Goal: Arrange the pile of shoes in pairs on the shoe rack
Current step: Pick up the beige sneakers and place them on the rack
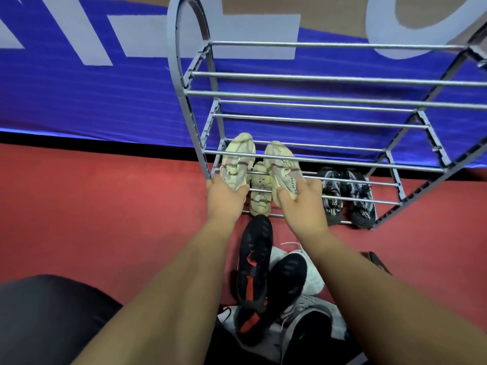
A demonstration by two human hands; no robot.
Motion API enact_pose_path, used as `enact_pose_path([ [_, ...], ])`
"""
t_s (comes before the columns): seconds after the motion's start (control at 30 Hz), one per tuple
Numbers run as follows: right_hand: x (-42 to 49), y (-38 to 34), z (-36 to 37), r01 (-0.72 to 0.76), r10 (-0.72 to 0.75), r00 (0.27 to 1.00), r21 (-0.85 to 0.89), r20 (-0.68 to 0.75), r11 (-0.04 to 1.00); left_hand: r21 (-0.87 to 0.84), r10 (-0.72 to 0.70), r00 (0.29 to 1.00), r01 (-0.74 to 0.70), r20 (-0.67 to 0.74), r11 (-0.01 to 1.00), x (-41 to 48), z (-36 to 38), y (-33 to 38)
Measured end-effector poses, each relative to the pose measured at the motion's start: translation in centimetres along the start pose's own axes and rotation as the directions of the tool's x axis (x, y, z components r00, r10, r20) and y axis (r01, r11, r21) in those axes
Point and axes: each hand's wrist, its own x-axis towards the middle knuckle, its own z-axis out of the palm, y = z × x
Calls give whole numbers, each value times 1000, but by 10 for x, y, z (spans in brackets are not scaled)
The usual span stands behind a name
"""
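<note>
A grey shoe rack [316, 77] with metal bar shelves stands on the red floor. My left hand [224, 196] grips the heel of one cream sneaker [237, 156], and my right hand [303, 198] grips the heel of its matching cream sneaker [282, 164]. Both point toes-first into a low shelf at the rack's left end. A beige shoe [259, 196] lies between them on the bottom bars. A black-and-white pair [345, 196] sits side by side at the bottom right. On the floor near me lies a pile: two black shoes with red marks [255, 262], white shoes [311, 275] and a grey one [308, 320].
A blue banner [105, 101] with pale letters hangs behind the rack. The upper shelves hold nothing. My dark-clad knee [47, 317] is at the lower left. A small brown object [374, 259] lies on the floor to the right of my right arm.
</note>
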Motion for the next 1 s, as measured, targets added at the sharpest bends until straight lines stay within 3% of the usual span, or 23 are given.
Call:
enact_pose_path([
  [0.33, 61, 5, 47, 56, -57, 998, -108, -7, 993, 30, -8, 1000, 9, -26, 1000, 44, 18, 11],
  [0.7, 95, 11, 75, 5, 19, 993, -209, 115, 978, 314, 12, 999, -23, 37, 949, 71, 29, 14],
  [0.93, 91, 26, 73, 36, 14, 984, -272, 177, 962, 428, 139, 963, -229, 231, 874, 65, 28, -13],
  [1.0, 88, 25, 72, 30, 11, 987, -257, 159, 966, 389, 164, 960, -243, 226, 888, 63, 28, -19],
])
